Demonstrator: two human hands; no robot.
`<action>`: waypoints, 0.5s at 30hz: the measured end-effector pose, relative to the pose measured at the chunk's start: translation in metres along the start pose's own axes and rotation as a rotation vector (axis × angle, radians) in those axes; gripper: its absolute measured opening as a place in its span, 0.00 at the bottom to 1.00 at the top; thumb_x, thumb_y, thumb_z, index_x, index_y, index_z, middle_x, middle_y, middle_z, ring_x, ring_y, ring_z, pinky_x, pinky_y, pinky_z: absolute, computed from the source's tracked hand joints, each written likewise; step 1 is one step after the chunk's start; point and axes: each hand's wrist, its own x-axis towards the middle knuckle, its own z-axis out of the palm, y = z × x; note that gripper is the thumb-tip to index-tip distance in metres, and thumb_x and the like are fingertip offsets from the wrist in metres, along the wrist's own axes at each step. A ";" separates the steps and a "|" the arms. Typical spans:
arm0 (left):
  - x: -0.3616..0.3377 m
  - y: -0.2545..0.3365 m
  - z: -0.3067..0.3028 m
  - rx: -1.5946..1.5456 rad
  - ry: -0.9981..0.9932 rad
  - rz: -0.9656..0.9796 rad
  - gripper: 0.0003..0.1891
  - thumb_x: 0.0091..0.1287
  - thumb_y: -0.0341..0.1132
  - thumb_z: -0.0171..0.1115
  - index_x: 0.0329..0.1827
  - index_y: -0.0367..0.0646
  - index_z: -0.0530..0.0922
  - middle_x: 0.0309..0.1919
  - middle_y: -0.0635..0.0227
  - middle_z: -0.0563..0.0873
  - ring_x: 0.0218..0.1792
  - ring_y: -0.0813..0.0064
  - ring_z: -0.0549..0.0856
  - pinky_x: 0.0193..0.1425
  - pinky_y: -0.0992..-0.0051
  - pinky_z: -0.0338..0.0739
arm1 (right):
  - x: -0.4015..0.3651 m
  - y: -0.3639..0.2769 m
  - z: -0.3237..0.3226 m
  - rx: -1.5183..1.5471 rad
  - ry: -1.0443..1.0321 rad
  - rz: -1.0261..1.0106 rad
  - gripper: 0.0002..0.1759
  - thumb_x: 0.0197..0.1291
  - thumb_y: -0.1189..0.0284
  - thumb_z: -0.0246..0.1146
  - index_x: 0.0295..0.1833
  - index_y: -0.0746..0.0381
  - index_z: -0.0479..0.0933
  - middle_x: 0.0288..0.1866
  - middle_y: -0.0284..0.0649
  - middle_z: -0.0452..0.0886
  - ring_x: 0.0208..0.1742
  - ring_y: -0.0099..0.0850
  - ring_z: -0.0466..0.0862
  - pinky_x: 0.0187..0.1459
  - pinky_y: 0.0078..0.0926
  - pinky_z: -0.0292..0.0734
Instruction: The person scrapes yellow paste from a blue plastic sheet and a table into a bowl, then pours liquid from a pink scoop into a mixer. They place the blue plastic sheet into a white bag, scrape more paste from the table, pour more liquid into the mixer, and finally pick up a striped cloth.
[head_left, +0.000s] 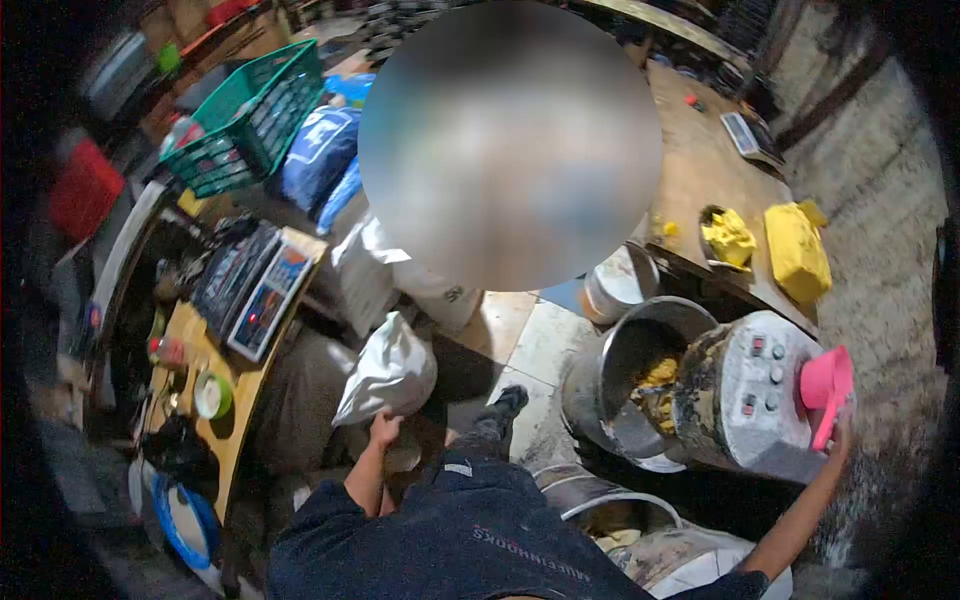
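Observation:
My left hand [385,428] is closed on the lower edge of a white sack [390,370], which bulges beside my legs. Out to the right, my right hand [842,432] is closed at the handle of a pink dipper [828,378]; its fingers are small and partly hidden. The dipper is over the top of a floury mixer head [765,395] with knobs and switches. Below that head, a large metal mixing bowl [590,385] holds a yellowish-brown mass [655,385].
Scales [268,300] and a green-rimmed bowl [212,396] are on the left wooden table. A green crate [245,120] stands beyond. On the right table are a yellow block [798,252] and another scale [750,137]. Buckets [620,285] stand nearby; a blurred circle hides the centre.

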 end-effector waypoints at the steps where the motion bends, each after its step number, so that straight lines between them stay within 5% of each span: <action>1: 0.008 -0.034 -0.006 -0.014 0.019 -0.024 0.27 0.46 0.43 0.61 0.48 0.38 0.69 0.47 0.55 0.75 0.50 0.60 0.73 0.53 0.70 0.66 | -0.002 -0.001 -0.002 -0.082 0.035 -0.068 0.19 0.53 0.60 0.51 0.43 0.63 0.71 0.29 0.41 0.73 0.29 0.32 0.73 0.30 0.26 0.67; 3: 0.034 -0.130 0.004 -0.056 0.037 -0.081 0.27 0.45 0.42 0.60 0.49 0.38 0.68 0.47 0.54 0.75 0.50 0.60 0.73 0.54 0.70 0.65 | -0.004 -0.015 0.009 -0.330 0.200 -0.316 0.19 0.53 0.61 0.52 0.44 0.63 0.71 0.31 0.42 0.73 0.32 0.33 0.73 0.33 0.27 0.66; 4: -0.035 -0.068 -0.042 -0.029 0.016 -0.098 0.29 0.46 0.42 0.60 0.51 0.38 0.66 0.48 0.52 0.73 0.51 0.59 0.72 0.55 0.69 0.64 | -0.007 -0.022 0.022 -0.474 0.344 -0.494 0.19 0.52 0.61 0.53 0.44 0.64 0.71 0.32 0.43 0.73 0.33 0.34 0.73 0.34 0.28 0.66; 5: 0.016 -0.146 -0.012 -0.159 0.138 -0.099 0.31 0.47 0.43 0.59 0.54 0.38 0.65 0.50 0.51 0.72 0.52 0.57 0.71 0.56 0.67 0.64 | -0.018 -0.030 0.046 -0.577 0.471 -0.653 0.19 0.52 0.62 0.53 0.45 0.64 0.71 0.33 0.43 0.73 0.34 0.34 0.73 0.36 0.28 0.66; 7: -0.003 -0.138 -0.026 -0.249 0.230 -0.103 0.32 0.46 0.44 0.58 0.55 0.36 0.63 0.51 0.50 0.71 0.52 0.55 0.70 0.56 0.66 0.64 | -0.047 -0.036 0.116 -0.615 0.553 -0.889 0.19 0.51 0.63 0.55 0.45 0.65 0.71 0.35 0.45 0.73 0.36 0.36 0.73 0.38 0.29 0.66; 9: -0.061 -0.064 -0.078 -0.397 0.121 -0.133 0.32 0.47 0.44 0.58 0.56 0.39 0.63 0.48 0.50 0.73 0.49 0.55 0.72 0.53 0.65 0.66 | -0.078 -0.029 0.203 -0.548 0.385 -1.014 0.20 0.50 0.64 0.56 0.46 0.65 0.70 0.37 0.46 0.73 0.38 0.37 0.73 0.41 0.31 0.66; 10: -0.067 -0.052 -0.080 -0.251 0.281 -0.167 0.32 0.47 0.44 0.59 0.55 0.40 0.63 0.45 0.52 0.75 0.47 0.55 0.74 0.51 0.65 0.67 | -0.096 -0.020 0.253 -0.502 0.245 -1.034 0.20 0.49 0.64 0.56 0.46 0.66 0.70 0.38 0.46 0.73 0.39 0.37 0.73 0.42 0.31 0.66; 14: -0.036 -0.073 -0.085 -0.371 0.079 0.084 0.27 0.49 0.43 0.60 0.52 0.43 0.67 0.43 0.56 0.76 0.44 0.61 0.76 0.47 0.67 0.70 | -0.205 -0.001 0.461 -0.426 -0.343 -1.139 0.22 0.47 0.66 0.59 0.47 0.67 0.70 0.42 0.49 0.73 0.43 0.40 0.72 0.48 0.33 0.65; 15: -0.040 -0.071 -0.101 -0.357 0.072 0.108 0.25 0.50 0.42 0.60 0.51 0.42 0.68 0.41 0.57 0.77 0.42 0.63 0.77 0.45 0.67 0.70 | -0.236 0.006 0.509 -0.626 -0.192 -1.467 0.22 0.47 0.67 0.60 0.48 0.66 0.69 0.43 0.47 0.73 0.43 0.37 0.72 0.47 0.33 0.65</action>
